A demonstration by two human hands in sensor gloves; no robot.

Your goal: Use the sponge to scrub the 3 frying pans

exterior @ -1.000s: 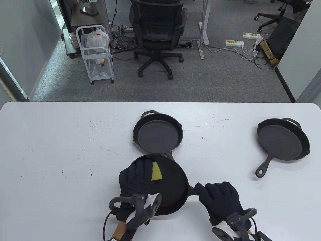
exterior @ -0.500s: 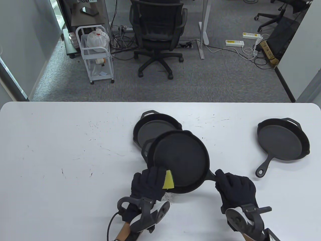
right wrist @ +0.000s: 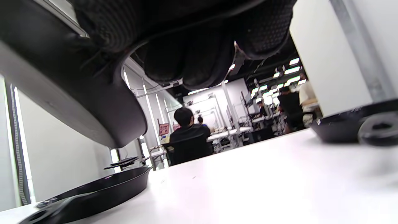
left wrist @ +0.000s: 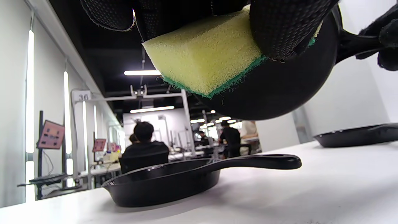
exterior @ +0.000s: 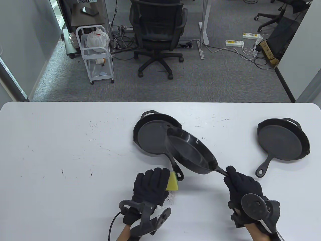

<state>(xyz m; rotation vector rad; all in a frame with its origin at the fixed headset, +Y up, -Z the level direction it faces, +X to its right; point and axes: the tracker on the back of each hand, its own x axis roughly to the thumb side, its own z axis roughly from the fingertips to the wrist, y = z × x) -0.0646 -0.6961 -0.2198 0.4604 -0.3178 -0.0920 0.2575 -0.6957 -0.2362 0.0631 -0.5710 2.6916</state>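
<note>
Change: we swung the lifted pan (exterior: 191, 154) from flat to steeply tilted | right hand (exterior: 242, 187) fingers grip its handle at 4 o'clock | left hand (exterior: 150, 185) fingers pinch sponge (exterior: 173, 184) off the pan, above the bench (exterior: 62, 150) | likely repositioning before more scrubbing.

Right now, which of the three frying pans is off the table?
The held pan, lifted and tilted by its handle in the right hand. The centre pan and the far-right pan lie flat on the table.
</note>
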